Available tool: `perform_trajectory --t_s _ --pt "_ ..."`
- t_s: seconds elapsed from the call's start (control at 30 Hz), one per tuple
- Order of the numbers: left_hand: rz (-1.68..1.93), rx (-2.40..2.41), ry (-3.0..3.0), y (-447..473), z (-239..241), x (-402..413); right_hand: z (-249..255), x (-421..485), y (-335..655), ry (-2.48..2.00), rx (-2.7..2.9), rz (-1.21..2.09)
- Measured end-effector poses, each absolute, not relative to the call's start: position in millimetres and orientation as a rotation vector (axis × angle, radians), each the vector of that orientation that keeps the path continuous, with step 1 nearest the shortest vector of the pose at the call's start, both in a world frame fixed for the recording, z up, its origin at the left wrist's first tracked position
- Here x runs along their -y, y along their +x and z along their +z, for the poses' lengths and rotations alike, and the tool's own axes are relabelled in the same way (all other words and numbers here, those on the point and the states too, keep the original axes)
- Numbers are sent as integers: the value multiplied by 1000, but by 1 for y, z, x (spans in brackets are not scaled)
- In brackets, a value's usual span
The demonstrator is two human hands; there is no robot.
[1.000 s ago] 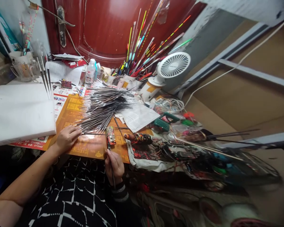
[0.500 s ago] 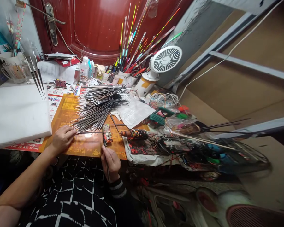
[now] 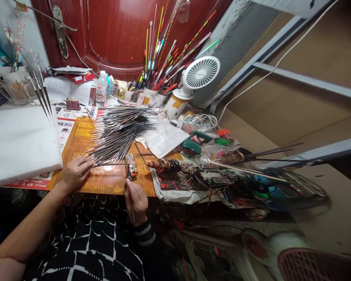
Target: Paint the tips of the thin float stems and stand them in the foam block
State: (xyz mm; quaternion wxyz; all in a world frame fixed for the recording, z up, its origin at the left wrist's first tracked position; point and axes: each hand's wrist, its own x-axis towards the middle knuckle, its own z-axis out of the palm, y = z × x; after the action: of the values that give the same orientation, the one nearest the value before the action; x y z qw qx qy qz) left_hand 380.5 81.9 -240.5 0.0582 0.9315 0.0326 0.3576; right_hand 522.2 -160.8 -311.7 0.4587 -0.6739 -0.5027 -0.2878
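My left hand point(image 3: 76, 172) rests at the table's front edge, its fingers pinched on the end of a thin dark fishing float point(image 3: 110, 164). The float lies level, pointing right towards a small paint-smeared block point(image 3: 131, 166). Just below that block, my right hand point(image 3: 137, 200) is closed round a slim pen-like tool point(image 3: 132, 214); its tip is too small to make out. Behind my left hand spreads a big pile of similar dark floats point(image 3: 119, 134) with pale tips.
A white foam block point(image 3: 20, 144) with several floats stuck in it lies left. Behind the pile stand a bottle point(image 3: 101, 89), cups of bright floats and a white fan point(image 3: 201, 73). At right, a paint-stained cloth point(image 3: 175, 195) lies beside clutter and a green-handled tool point(image 3: 192, 146).
The whole view has shifted slightly left. Both hands keep nearly the same places and grips, with the float still lying towards the block.
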Motion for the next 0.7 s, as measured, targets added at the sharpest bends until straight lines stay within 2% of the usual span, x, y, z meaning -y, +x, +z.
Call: perform_trajectory --t_s 0.7 --pt "1063 -117 2841 380 -239 -83 -307 163 522 -1689 1251 -657"
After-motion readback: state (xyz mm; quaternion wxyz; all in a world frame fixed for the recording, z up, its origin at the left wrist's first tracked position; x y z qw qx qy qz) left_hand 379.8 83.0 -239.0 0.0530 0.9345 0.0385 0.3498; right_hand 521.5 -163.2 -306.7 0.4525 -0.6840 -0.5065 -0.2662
